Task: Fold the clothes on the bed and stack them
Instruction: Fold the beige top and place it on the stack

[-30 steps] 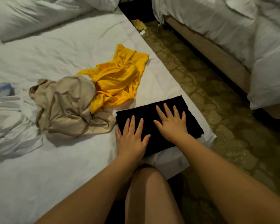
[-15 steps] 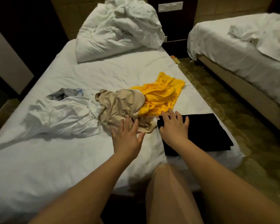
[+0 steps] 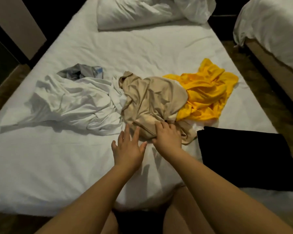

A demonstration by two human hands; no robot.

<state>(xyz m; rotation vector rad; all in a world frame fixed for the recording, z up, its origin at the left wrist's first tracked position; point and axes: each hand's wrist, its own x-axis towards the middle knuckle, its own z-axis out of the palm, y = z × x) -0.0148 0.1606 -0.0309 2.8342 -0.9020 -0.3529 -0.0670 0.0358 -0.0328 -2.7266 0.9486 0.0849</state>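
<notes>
A folded black garment [image 3: 243, 156] lies flat at the bed's near right corner. Left of it sits a crumpled beige garment [image 3: 150, 100], with a yellow garment [image 3: 206, 95] bunched behind it on the right. A rumpled white garment [image 3: 71, 102] lies to the left, and a small grey-blue piece [image 3: 81, 73] sits behind that. My right hand [image 3: 167, 137] grips the beige garment's near edge, fingers curled into the cloth. My left hand [image 3: 127, 147] is spread flat on the sheet, its fingertips touching the beige cloth.
The white bed sheet [image 3: 41, 166] stretches wide on the near left. A heap of white pillows and duvet [image 3: 142, 12] lies at the head. A second bed [image 3: 274, 31] stands to the right across a dim floor gap [image 3: 264, 92]. My knees press against the bed's near edge.
Both hands left the folded black garment and moved left to the beige garment. My right hand took hold of its near edge. My view swung left across the bed.
</notes>
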